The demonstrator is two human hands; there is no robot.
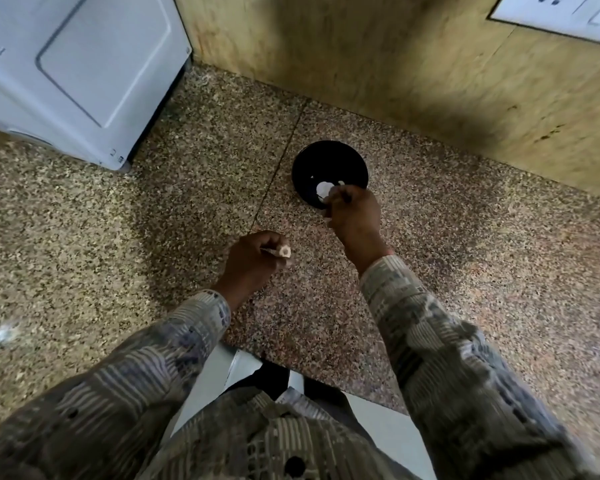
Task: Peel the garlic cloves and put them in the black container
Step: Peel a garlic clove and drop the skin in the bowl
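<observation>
I log: left hand [253, 261] clamped on a garlic piece [285, 251] above the counter [118, 237]. Right hand [352, 213] at the black container [326, 161] rim, fingers curled; whether it grips anything, cannot tell. Peeled cloves [323, 187] lie inside.

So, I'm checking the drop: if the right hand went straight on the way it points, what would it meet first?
Probably the black container: the right hand points away from the body and overlaps its near rim. How high it hangs above is unclear.
</observation>
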